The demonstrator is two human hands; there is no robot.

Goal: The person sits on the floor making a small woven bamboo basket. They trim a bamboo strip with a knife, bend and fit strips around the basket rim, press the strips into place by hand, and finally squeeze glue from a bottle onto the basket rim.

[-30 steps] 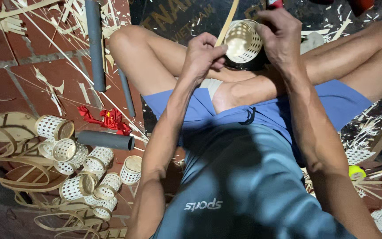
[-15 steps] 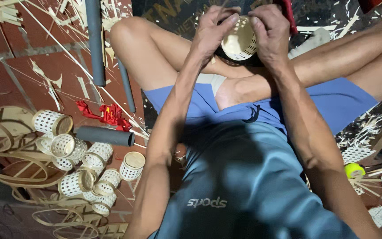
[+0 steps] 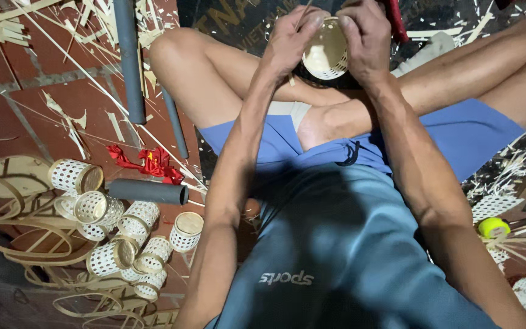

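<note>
The far side of the small woven basket (image 3: 326,53) is covered by the fingers (image 3: 360,27) of both hands. The red-handled tool (image 3: 395,19) and the upright grey pipe (image 3: 128,58) are cut off by the top edge. The coiled strips (image 3: 7,225) are cropped at the left edge.

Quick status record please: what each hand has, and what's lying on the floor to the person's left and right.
left hand: grips the rim of a small woven basket, pinching a thin strip at it
right hand: holds the same basket from the other side
posture: seated cross-legged, basket held above the knees
floor, left: pile of finished woven baskets, grey tube, red cloth, bamboo hoops
floor, right: yellow-green ball among splinters
</note>
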